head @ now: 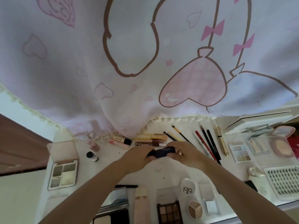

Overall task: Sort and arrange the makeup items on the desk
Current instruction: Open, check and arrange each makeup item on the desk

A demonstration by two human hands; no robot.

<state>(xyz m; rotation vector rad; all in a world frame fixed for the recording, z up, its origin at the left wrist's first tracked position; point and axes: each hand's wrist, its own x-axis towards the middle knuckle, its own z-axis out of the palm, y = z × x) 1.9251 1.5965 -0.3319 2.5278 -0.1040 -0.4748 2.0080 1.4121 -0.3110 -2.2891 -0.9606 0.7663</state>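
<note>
A: Item in hand?

B: One dark navy tube w/ gold cap end (163,151), prob. lipstick or concealer. Held level just above the white desk top (174,171), centre. Left hand (139,156) wraps one end, fingers curled under; right hand (182,151) pinches the gold end. Both closed on it, looks like capping or checking it before filing. Can't tell which.

A: Where's it likely bound?

B: Judging by layout, like goes w/ like. Back row: bundle of yellow- and brown-handled brushes (152,138), next to two pink stick tubes w/ black cap (121,141). Right of hands: fanned row of black and red pencils (208,146), then slim gold mascara tube (221,140). Long thin stuff lies side by side, so easy to count.

A: Flat goods?

B: Kept to the edges. Left: open pale pink four-pan palette (63,165), small black-capped vial (92,156) beside it. Right: pastel nine-pan eyeshadow square (239,152), tray of false lashes (283,180). Near edge: dark brown eyeshadow palette (169,210), round white compact marked "pipi" (187,187).

A: Status?

B: Est. mostly grouped; the tube is the one piece unplaced.
</note>
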